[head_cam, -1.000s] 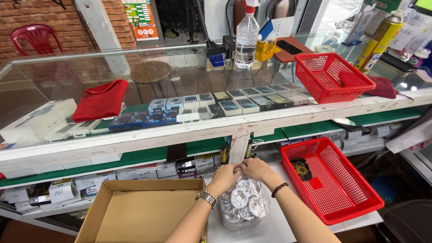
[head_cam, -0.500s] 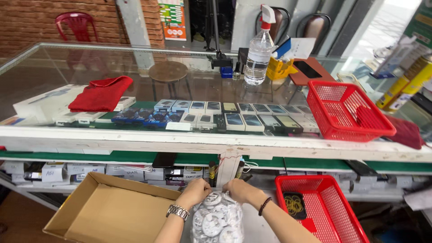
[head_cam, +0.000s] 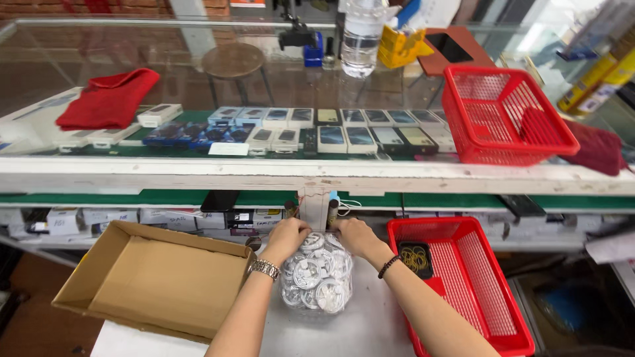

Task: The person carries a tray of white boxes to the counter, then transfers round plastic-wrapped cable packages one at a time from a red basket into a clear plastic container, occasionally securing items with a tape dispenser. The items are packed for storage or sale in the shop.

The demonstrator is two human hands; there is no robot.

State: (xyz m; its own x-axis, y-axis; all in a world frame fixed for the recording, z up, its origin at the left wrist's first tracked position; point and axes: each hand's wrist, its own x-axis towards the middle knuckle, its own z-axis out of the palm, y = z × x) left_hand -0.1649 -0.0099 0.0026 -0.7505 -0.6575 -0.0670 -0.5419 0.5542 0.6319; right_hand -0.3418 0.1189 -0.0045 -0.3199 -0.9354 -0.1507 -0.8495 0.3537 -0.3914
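A person's 2 bare hands meet at the top of a clear plastic bag packed with coiled white cables, which stands on a white bench near its far edge, just below a glass display counter. The left hand, with a metal watch on its wrist, curls its fingers together and pinches the bag's top from the left. The right hand, with a dark bead bracelet on its wrist, grips the same top from the right, fingers bent and closed on the plastic. The 2 hands almost touch. At the bench's left edge, just beside the bag, sits an open brown cardboard box, tilted so that its left corner hangs past the bench. At the right edge lies a red plastic basket holding a small black tray of yellow rubber bands. On the counter's glass top rest a second red basket toward the right, a folded red cloth toward the left, and a clear water bottle near the far edge. Under the glass, rows of small phone boxes sit on a green shelf.
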